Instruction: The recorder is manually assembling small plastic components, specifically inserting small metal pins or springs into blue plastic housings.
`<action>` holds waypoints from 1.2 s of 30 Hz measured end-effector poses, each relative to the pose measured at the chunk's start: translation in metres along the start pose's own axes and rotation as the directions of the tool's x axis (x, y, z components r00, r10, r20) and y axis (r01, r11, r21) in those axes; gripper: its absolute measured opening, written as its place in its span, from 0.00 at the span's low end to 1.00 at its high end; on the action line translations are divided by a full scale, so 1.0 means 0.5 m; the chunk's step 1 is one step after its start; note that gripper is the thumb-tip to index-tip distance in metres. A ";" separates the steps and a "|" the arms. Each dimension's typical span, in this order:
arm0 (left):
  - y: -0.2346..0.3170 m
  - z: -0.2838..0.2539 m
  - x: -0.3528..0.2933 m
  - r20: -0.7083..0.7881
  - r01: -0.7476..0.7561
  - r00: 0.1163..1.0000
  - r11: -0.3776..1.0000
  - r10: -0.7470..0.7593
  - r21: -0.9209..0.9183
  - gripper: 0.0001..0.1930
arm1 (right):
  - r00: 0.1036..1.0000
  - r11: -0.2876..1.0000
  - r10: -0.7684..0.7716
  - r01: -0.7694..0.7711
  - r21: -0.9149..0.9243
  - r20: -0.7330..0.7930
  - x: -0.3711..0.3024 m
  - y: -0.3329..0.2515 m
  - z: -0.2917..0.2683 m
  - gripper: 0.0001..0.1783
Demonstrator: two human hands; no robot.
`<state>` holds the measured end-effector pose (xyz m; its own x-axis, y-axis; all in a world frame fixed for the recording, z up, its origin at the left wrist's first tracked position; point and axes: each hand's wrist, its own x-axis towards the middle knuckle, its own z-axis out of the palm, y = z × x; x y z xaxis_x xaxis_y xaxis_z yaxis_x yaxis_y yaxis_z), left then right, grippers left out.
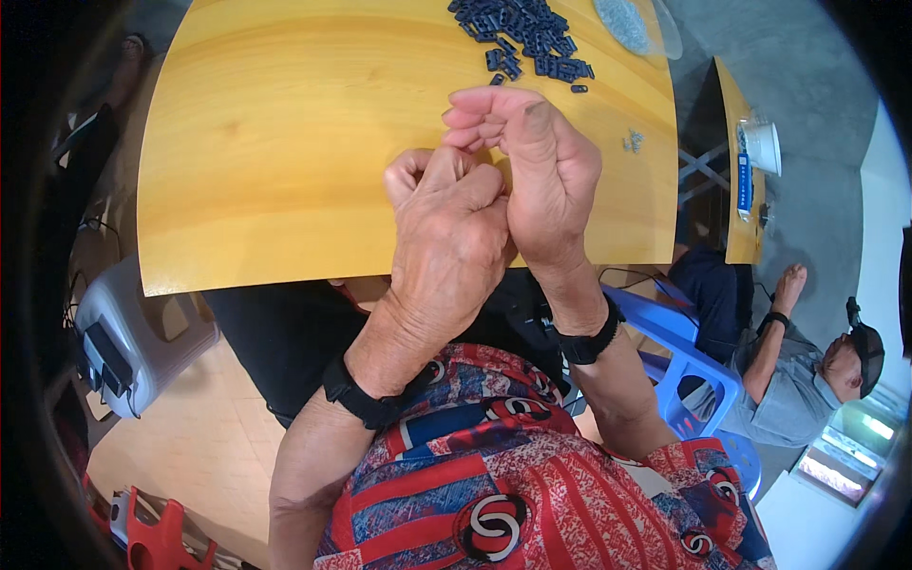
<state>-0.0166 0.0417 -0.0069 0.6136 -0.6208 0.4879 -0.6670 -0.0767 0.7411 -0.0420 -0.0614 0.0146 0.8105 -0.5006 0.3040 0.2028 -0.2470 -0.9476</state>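
My left hand [451,214] is over the near part of the wooden table [275,171], back upward. Its fingers are curled in, and whatever they may pinch is hidden. Against it on the right, my right hand [551,171] is raised with the fingers loosely bent toward the left and the thumb apart from them. Nothing shows between those fingers, though part of the palm is hidden. Beyond my hands lies a pile of small black plastic parts [532,33]. A few tiny silvery pieces [633,141] lie to the right, their kind too small to tell.
A clear container of small silvery pieces [622,21] sits at the table's far right corner. Rightward, another table [746,223] bears a white tub [763,147]. A person [798,380] is near a blue plastic chair [689,356]. At left stands a grey stool [142,313].
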 end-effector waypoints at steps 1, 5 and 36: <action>-0.001 0.001 -0.001 0.008 -0.003 1.000 1.000 0.003 -0.001 0.10 | 1.000 1.000 -0.022 0.022 -0.015 0.005 0.000 0.001 -0.001 0.18; -0.003 0.018 0.003 -0.107 -0.044 0.993 0.999 0.043 -0.007 0.07 | 0.998 0.998 -0.047 0.048 -0.031 0.028 0.002 0.004 -0.001 0.18; 0.019 0.013 0.009 0.052 0.006 0.999 0.991 0.001 -0.134 0.06 | 0.949 0.822 0.294 -0.188 0.537 -0.118 0.009 -0.006 -0.085 0.29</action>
<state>-0.0230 0.0329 -0.0005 0.5899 -0.6606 0.4644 -0.6009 0.0251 0.7989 -0.0621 -0.0982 0.0231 0.7633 -0.6457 0.0216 0.3097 0.3363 -0.8894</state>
